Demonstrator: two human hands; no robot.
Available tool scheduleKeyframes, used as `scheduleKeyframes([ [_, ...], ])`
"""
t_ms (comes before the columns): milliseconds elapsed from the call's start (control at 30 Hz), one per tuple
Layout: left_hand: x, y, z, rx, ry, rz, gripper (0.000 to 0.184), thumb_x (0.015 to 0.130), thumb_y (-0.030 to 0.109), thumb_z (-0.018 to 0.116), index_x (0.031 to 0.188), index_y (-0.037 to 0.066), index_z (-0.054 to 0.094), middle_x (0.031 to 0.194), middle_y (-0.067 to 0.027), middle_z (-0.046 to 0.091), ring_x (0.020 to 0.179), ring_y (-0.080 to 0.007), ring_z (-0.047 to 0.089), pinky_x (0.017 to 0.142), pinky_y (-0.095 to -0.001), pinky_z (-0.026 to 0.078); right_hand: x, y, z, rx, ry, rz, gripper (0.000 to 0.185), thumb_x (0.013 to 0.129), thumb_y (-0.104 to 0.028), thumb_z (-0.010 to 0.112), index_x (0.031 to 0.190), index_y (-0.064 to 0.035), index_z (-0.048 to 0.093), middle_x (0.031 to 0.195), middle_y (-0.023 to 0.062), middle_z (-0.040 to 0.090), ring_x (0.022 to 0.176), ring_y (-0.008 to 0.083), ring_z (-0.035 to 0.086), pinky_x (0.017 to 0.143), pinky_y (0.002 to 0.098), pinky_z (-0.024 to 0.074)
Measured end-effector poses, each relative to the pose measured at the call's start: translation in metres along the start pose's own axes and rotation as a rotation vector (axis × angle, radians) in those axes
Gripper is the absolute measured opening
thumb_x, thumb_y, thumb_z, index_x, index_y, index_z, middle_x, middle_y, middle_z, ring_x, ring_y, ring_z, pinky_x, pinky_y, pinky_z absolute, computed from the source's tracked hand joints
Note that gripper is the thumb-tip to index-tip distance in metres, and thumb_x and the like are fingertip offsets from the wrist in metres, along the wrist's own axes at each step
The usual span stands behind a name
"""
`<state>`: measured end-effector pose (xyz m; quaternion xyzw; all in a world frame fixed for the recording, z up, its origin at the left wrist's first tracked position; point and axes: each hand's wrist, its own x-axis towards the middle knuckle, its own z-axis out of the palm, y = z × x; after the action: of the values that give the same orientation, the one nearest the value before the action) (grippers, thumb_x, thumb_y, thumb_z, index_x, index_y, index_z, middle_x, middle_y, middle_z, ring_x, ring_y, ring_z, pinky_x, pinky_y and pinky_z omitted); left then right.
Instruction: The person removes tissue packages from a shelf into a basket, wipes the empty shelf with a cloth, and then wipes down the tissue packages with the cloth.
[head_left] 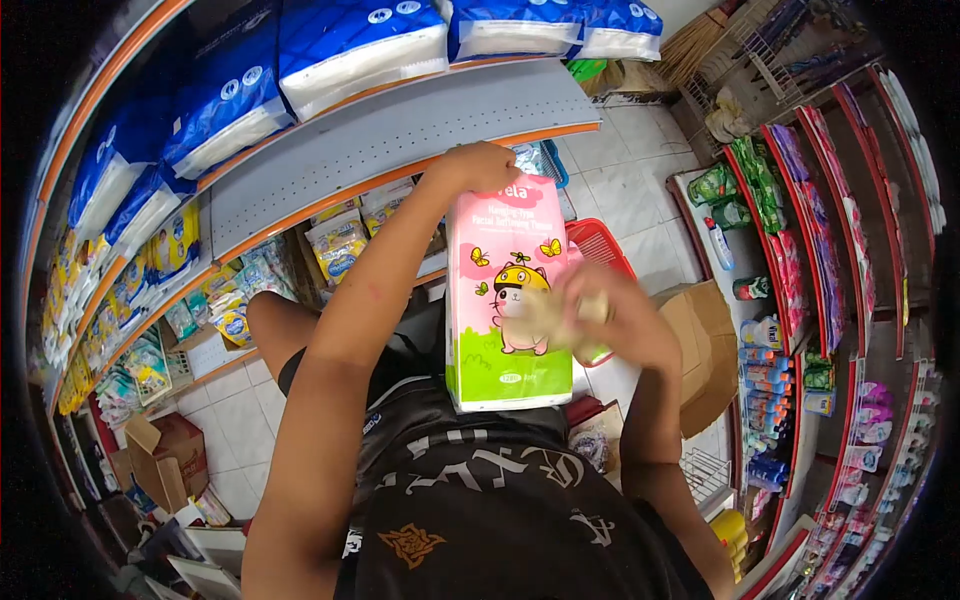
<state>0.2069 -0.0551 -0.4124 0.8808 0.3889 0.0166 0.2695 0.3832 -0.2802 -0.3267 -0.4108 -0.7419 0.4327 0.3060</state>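
A pink, white and green pack of facial tissue [512,240], printed with a cartoon animal in a yellow cap, stands upright against my lap. My left hand [484,168] is closed on its top edge. In front of the pack's right side, my right hand [622,312] is closed round a beige rag [535,320]. Motion smears both the hand and the rag, which overlaps the printed animal. Whether the rag presses on the pack cannot be made out.
Blue-and-white packs [365,50] fill the upper shelf, above a grey perforated shelf [400,115]. Yellow packs [335,245] sit lower down. A red basket [600,245] and an open cardboard box [705,350] are at right, near racks of bottles [768,400]. Another carton [170,460] stands lower left.
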Motion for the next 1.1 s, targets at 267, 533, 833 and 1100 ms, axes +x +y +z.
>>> scheduleKeyframes([
  [267,0.016,0.013,-0.004,0.028,-0.210,-0.060,0.033,0.082,0.029,0.054,0.101,0.006,0.066,0.100,-0.0172,0.065,0.090,-0.0296,0.062,0.079,-0.0369,0.048,0.100,0.080,-0.007,-0.357,0.680,-0.079,0.022,0.083,-0.018,0.064,0.096,-0.0015,0.056,0.089,0.0136,0.057,0.082,0.0275,0.058,0.074,0.0359,0.0461],
  [533,-0.003,-0.009,-0.009,-0.235,-0.293,-0.043,0.051,0.086,0.053,0.051,0.113,0.011,0.064,0.109,-0.0147,0.064,0.095,-0.0256,0.062,0.085,-0.0339,0.046,0.027,0.020,0.043,-0.345,0.044,0.179,0.018,0.079,-0.025,0.061,0.084,-0.0082,0.060,0.086,0.0115,0.058,0.079,0.0316,0.059,0.066,0.0423,0.0462],
  [833,-0.008,-0.011,0.000,-0.503,-0.301,-0.093,0.056,0.089,0.059,0.045,0.114,0.012,0.063,0.105,-0.0074,0.065,0.089,-0.0158,0.061,0.083,-0.0302,0.048,-0.002,-0.001,0.001,0.097,-0.139,-0.056,0.015,0.076,-0.019,0.066,0.082,-0.0067,0.059,0.077,0.0069,0.057,0.070,0.0218,0.058,0.064,0.0345,0.0469],
  [1100,0.002,-0.033,0.000,-0.122,-0.330,-0.137,0.064,0.089,0.059,0.040,0.122,0.008,0.057,0.124,-0.0162,0.056,0.105,-0.0271,0.059,0.092,-0.0349,0.044,0.114,0.078,0.012,-0.587,0.491,-0.027,0.022,0.083,-0.025,0.059,0.094,-0.0052,0.059,0.084,0.0156,0.060,0.075,0.0264,0.062,0.061,0.0398,0.0487],
])
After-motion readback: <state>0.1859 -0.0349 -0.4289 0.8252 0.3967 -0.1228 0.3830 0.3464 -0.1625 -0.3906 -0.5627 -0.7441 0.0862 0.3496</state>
